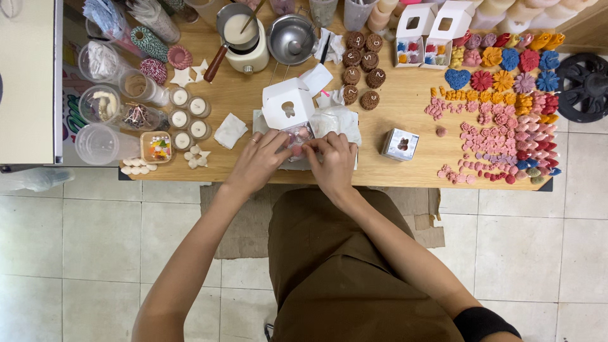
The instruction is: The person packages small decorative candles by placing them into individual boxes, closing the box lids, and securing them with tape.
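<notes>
A small white gift box (288, 104) with a cut-out window stands near the front edge of the wooden table (405, 107), its open flap tipped away from the person. Just below it, the left hand (258, 159) and right hand (334, 161) pinch a small clear packet of pink pieces (297, 134) with curled fingertips. Two more open white boxes (427, 35) sit beyond, and seven brown round candles (362, 66) cluster between.
</notes>
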